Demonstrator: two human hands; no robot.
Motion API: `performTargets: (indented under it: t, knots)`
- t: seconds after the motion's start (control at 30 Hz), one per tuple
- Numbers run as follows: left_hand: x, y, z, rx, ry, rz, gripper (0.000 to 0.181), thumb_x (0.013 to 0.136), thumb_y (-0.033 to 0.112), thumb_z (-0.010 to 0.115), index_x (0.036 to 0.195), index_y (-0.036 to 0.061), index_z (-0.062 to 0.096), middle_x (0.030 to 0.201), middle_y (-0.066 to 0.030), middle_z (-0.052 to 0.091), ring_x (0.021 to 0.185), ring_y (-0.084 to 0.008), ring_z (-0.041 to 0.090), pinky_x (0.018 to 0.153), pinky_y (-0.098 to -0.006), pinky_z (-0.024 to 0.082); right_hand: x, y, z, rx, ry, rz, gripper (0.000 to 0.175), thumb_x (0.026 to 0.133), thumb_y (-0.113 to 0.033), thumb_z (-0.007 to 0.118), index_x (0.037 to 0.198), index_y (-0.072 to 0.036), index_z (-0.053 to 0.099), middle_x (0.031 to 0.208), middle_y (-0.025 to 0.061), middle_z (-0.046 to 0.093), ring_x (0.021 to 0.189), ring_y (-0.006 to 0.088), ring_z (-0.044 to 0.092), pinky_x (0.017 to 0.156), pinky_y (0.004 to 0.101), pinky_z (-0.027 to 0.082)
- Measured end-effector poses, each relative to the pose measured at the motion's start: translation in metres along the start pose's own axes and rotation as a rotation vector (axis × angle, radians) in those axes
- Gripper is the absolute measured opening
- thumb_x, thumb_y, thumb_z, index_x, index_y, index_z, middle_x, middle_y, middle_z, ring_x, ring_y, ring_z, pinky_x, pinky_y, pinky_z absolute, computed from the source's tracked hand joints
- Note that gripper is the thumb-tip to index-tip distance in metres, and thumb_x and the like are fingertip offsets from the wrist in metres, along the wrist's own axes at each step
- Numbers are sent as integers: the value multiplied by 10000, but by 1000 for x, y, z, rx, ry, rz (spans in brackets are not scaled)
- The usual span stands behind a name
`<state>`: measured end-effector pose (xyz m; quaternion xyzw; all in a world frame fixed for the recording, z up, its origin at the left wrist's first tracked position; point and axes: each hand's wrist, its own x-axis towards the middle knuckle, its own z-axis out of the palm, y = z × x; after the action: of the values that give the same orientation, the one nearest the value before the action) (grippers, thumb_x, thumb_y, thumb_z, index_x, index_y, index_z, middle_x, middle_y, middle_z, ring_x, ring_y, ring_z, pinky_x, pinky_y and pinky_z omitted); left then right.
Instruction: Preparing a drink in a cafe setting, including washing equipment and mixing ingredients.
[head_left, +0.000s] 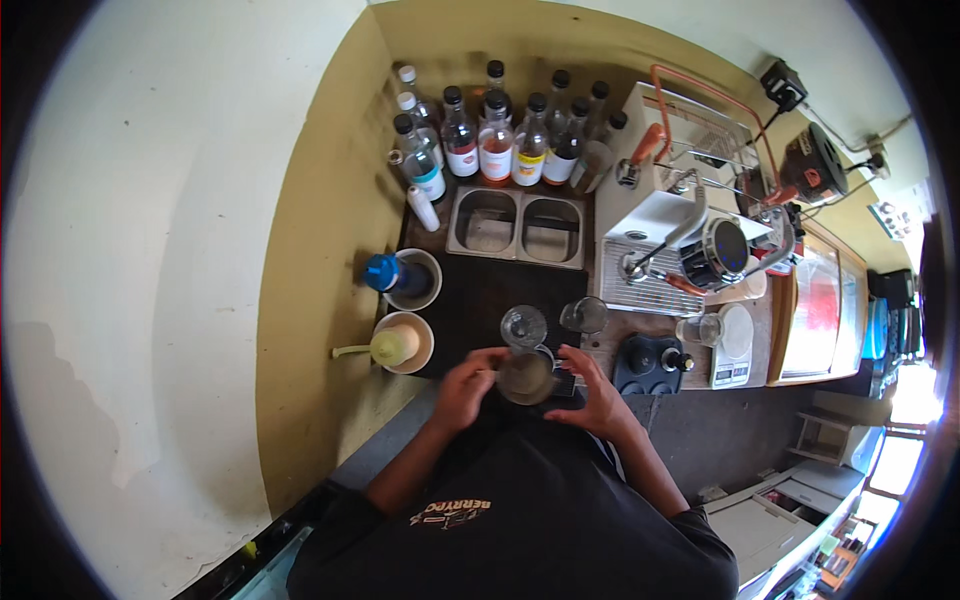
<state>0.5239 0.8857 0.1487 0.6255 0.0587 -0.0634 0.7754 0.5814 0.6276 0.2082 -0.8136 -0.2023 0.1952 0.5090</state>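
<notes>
Close to my body, my left hand (463, 390) grips the left side of a blurred round glass vessel (525, 379) with a brownish tint; its contents are unclear. My right hand (596, 394) is on the vessel's other side, thumb and fingers spread, with nothing visibly held. Its fingertips come near a pale rim or handle behind the vessel, too blurred to tell. Just beyond, a clear glass (523, 327) stands on the black mat (480, 300). Another clear glass (584, 315) is to its right, by the mat's edge.
Labelled bottles (495, 150) line the back behind two steel containers (516, 225). White tubs (427, 341) hold squeeze bottles at left. An espresso machine (652, 277), tamping stand (649, 367), glass jug (699, 328) and kitchen scale (731, 352) occupy the right.
</notes>
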Motion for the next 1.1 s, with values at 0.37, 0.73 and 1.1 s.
performTargets:
  t: [0.37,0.73,1.1]
  knots:
    - [74,-100,103,147,-559,106,246,1046,225,513,979,2,592,1182,-151,609,1271,-300,527,1052,-381,409,-64,77,-5,-187,337,242,823,655,-120,867,1391,-75,500,1327,153,587,1230,314,594,1038,410,467]
    - [67,-80,110,594,-665,151,696,938,305,691,1464,26,331,1463,-299,342,1445,-457,311,1184,-479,301,-44,139,-18,-254,387,244,832,676,-108,859,1408,-53,468,1364,183,555,1259,382,557,1049,424,469]
    - [142,82,-1,156,294,484,202,982,99,616,1164,42,548,1032,-60,609,934,-129,601,833,-280,500,-24,166,-28,-292,438,237,859,698,-102,842,1447,-46,426,1408,209,521,1323,394,496,1115,450,408]
